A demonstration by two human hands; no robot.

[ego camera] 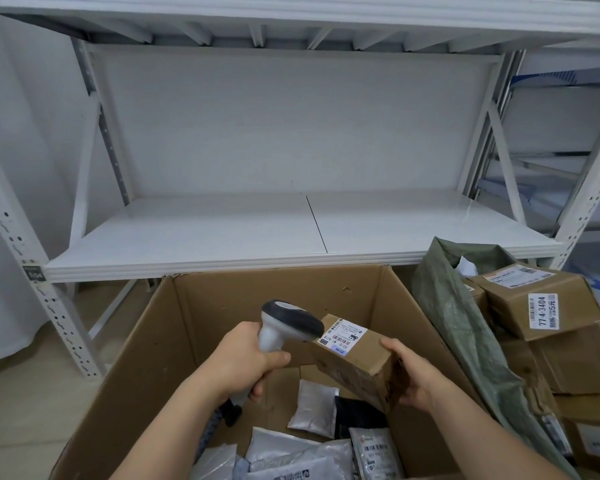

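Two hands are busy above a large open brown cardboard carton [187,341]. The left hand [246,362] grips the pale handle of a grey-and-black handheld barcode scanner [290,322], fingers curled round it, with the scanner's dark head pointing right toward a white printed shipping label [342,336]. That label sits on the top face of a small oblong brown cardboard parcel [361,358]. The right hand [413,374] holds the parcel by its near end, thumb on top and fingers wrapped underneath, so the parcel hangs tilted in the air over the carton. The scanner's head is just beside the label; whether they touch cannot be told. Down in the carton lie several grey and silver plastic mailer bags [312,405]. Behind the carton stands a white metal shelf [205,237]. To the right, an olive-green woven sack [454,317] lies against stacked brown cardboard boxes [541,296] that bear labels.
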